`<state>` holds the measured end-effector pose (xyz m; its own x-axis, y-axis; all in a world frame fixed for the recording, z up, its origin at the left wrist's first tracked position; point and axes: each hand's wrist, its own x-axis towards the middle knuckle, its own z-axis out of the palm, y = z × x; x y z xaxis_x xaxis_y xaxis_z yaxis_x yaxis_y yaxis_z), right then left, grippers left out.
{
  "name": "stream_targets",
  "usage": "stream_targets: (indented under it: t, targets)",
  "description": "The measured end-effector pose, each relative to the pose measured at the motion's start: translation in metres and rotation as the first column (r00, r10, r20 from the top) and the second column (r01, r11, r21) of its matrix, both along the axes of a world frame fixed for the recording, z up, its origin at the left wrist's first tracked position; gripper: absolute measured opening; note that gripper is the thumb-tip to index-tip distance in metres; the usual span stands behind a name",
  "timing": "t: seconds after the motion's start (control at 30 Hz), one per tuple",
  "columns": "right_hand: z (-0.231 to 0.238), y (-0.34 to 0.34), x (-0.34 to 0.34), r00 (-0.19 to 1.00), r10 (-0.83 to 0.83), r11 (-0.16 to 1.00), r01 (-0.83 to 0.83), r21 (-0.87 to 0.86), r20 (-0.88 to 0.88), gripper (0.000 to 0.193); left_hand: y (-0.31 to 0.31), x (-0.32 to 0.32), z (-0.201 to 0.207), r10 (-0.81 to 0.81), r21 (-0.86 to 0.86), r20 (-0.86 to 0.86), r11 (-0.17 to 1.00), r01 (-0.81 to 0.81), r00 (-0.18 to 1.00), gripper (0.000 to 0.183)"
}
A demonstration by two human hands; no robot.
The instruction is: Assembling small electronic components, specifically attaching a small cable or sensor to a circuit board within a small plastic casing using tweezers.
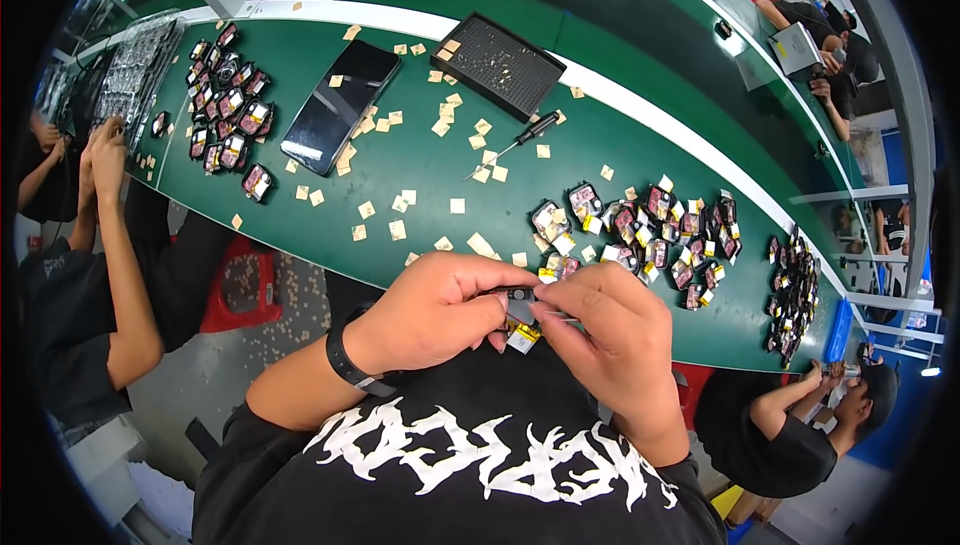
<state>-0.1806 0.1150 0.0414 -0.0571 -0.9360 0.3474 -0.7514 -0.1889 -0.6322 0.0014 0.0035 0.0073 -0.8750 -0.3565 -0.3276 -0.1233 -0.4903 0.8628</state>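
Note:
Close to my chest, at the table's near edge, both hands meet over a small black electronic housing (pixel 517 294). My left hand (pixel 425 313), with a black band at its wrist, is closed and grips the housing between thumb and fingers. A battery (pixel 522 339) with a yellow and white label hangs below it. My right hand (pixel 612 333) is closed in a pinch at the housing's right side. From its fingers shows a thin metal tool (pixel 562 319), whose full shape is hidden. Similar open housings (pixel 556 267) with labelled batteries lie just beyond my hands.
On the green table (pixel 400 230) lie scattered beige paper squares (pixel 457 206), a screwdriver (pixel 530 133), a black phone (pixel 340 105) and a black tray (pixel 500 65). Groups of housings stand left (pixel 230 103) and far right (pixel 793 295). Co-workers sit on both sides.

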Motion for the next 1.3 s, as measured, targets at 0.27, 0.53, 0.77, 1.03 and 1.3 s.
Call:
stream_targets:
  t: [0.27, 0.53, 0.77, 1.03, 1.3]
  targets:
    - [0.004, 0.004, 0.003, 1.000, -0.024, 0.996, 0.023, 0.085, 0.017, 0.022, 0.002, 0.001, 0.000, -0.041, 0.010, 0.011, 0.999, 0.041, 0.999, 0.043]
    - [-0.001, 0.007, 0.003, 0.998, -0.051, 0.998, 0.049, 0.049, 0.037, 0.022, 0.002, 0.001, -0.005, -0.018, 0.107, -0.077, 0.994, 0.027, 0.997, 0.053]
    - [0.000, 0.010, 0.002, 0.991, -0.082, 0.994, 0.074, 0.075, 0.107, 0.021, 0.002, 0.002, -0.007, -0.022, 0.190, -0.134, 0.981, 0.047, 0.991, 0.055]
    - [0.006, 0.028, -0.006, 0.945, -0.089, 0.955, -0.009, 0.297, 0.315, 0.031, 0.006, 0.002, 0.004, -0.062, 0.081, -0.077, 0.994, 0.068, 0.995, 0.062]
    - [-0.015, 0.034, -0.003, 0.964, -0.042, 0.989, 0.003, 0.150, 0.261, 0.030, 0.007, -0.001, 0.005, -0.088, 0.046, -0.055, 0.995, 0.090, 0.995, 0.060]
